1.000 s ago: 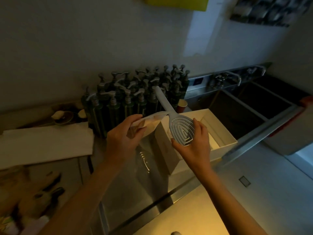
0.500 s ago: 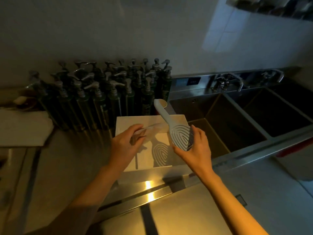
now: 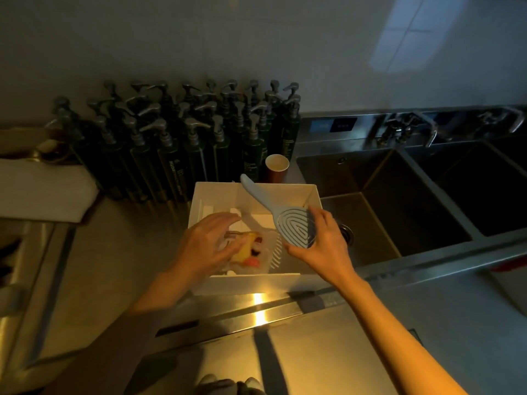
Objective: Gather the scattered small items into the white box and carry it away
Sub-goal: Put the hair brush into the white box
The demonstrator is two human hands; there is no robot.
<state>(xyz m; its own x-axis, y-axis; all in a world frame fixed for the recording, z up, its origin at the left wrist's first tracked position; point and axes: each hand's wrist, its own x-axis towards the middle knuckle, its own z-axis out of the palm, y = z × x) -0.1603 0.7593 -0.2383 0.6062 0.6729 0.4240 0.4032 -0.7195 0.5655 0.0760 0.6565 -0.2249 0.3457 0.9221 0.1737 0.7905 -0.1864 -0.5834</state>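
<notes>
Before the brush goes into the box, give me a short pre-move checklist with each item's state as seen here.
1. White box sits open on the counter beside the sink: ok.
2. Right hand holds the pale blue hairbrush by its head, handle pointing away over the box: ok.
3. Clear packet with colourful contents already lies inside the box: ok.
4. Left hand is clear of the box: not ok, its straight fingers are over the packet.
5. Free floor space in the box for the brush: cannot tell, hands cover much of it.
6. Paper cup behind the box stands apart from it: ok.
</notes>
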